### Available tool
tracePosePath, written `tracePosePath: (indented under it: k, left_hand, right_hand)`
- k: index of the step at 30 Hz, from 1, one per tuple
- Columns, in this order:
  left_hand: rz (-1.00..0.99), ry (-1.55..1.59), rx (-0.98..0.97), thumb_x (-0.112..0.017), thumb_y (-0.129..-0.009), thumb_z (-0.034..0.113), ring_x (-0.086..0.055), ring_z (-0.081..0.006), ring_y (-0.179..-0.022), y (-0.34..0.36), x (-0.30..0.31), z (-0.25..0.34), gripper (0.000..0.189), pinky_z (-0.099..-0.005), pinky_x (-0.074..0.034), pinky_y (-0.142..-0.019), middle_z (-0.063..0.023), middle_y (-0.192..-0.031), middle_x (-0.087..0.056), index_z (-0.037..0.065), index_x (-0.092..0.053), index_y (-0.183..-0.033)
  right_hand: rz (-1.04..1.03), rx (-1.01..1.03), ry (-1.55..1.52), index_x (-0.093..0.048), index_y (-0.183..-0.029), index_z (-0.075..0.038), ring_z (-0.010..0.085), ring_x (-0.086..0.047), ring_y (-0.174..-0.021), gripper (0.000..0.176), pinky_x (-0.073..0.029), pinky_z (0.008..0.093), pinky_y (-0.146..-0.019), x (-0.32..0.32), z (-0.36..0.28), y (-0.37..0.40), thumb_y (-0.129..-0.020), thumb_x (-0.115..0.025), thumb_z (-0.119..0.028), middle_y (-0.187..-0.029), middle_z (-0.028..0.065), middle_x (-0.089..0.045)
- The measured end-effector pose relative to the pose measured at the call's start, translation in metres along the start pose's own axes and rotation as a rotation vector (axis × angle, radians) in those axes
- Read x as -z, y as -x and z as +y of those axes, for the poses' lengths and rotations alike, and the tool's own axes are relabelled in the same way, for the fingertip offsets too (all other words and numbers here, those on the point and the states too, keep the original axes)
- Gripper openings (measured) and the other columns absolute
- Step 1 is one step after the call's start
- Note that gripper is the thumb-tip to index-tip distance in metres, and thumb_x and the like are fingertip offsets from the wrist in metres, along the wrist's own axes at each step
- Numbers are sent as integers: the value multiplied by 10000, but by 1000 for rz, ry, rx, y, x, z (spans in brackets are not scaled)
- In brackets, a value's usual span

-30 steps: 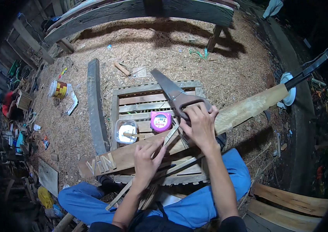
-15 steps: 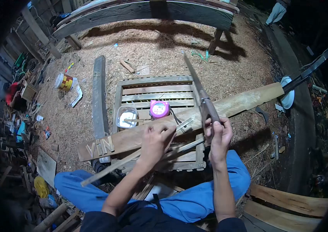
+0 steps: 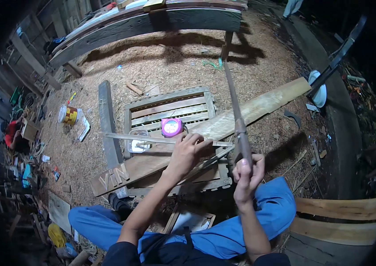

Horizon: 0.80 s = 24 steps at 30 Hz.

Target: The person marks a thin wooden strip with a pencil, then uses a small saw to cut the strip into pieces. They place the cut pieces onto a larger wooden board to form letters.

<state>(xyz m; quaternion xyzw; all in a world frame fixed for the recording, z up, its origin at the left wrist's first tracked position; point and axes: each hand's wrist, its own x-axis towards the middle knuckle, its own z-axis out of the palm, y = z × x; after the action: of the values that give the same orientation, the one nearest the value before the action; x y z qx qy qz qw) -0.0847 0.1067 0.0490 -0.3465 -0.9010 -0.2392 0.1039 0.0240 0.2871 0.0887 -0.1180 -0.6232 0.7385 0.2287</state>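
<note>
My left hand (image 3: 185, 155) is closed around a thin wooden strip (image 3: 152, 138), held roughly level above the plank. In my right hand (image 3: 248, 177) is the handle of a machete (image 3: 233, 95), its long dark blade pointing up and away from me. Under both hands, a long wooden plank (image 3: 259, 108) lies slantwise over a slatted wooden stand (image 3: 170, 111). Small wood pieces shaped like the letters VIN (image 3: 114, 175) sit on the plank's left end. Behind the left hand are a pink tape measure (image 3: 171, 127) and a clear plastic tub (image 3: 139, 142) with something white inside.
A grey timber (image 3: 108, 119) lies left of the stand, near a yellow-and-brown bucket (image 3: 68, 115). A heavy bench (image 3: 152, 31) crosses the far side. Wood shavings (image 3: 152, 68) cover the ground. Boards (image 3: 343, 208) lie at lower right. Another person (image 3: 13, 135) is at far left.
The strip in my left hand has swung from a steep slant to nearly level, its left end rising. The machete has turned more upright, and the view has shifted slightly.
</note>
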Motion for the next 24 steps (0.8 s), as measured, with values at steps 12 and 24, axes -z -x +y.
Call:
tracePosePath:
  k: [12, 24]
  left_hand:
    - [224, 173, 82, -767, -802, 32, -612, -322, -1044, -26, -42, -16, 381, -437, -499, -870, -125, -1108, -633, 127, -776, -1170]
    - [130, 146, 63, -766, -814, 54, -597, -301, -1000, -27, -45, -26, 415, -432, -456, -839, -111, -1058, -630, 125, -755, -1222]
  right_hand:
    - [-54, -97, 65, -460, -996, -67, 67, -473, -660, 319, -398, 273, -584, 5, 55, 25, -1010, -643, -328, -743, -7, -488]
    - [-67, -69, 82, -368, -1000, -87, 51, -363, -538, 245, -315, 236, -459, 5, 74, 19, -1050, -563, -226, -686, -18, -405]
